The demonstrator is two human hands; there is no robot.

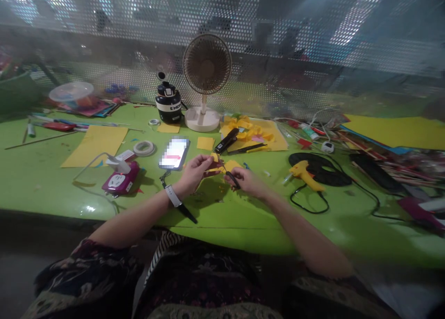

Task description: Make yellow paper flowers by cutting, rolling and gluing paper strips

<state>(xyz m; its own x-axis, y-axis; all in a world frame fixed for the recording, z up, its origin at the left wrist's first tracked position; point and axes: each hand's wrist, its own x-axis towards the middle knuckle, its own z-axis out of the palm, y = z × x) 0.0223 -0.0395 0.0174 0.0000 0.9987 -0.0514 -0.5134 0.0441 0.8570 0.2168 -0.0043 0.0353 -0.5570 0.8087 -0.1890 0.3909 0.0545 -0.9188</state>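
In my left hand (196, 171) a small piece of yellow paper (215, 157) is pinched between thumb and fingers. My right hand (247, 181) grips scissors with dark handles (232, 180), whose blades point up and left at the paper. Whether the blades touch it I cannot tell. More yellow paper (232, 165) lies on the green table just behind the hands, with small yellow scraps beneath them. A black stapler (226, 141) rests a little farther back, beside a square yellow sheet (205, 143).
A phone (174, 153), a tape roll (143, 148) and a purple power strip (121, 180) lie to the left. Behind stand a dark bottle (168, 103) and a fan (202, 119). On the right is a yellow glue gun (306, 175) with a looping cord.
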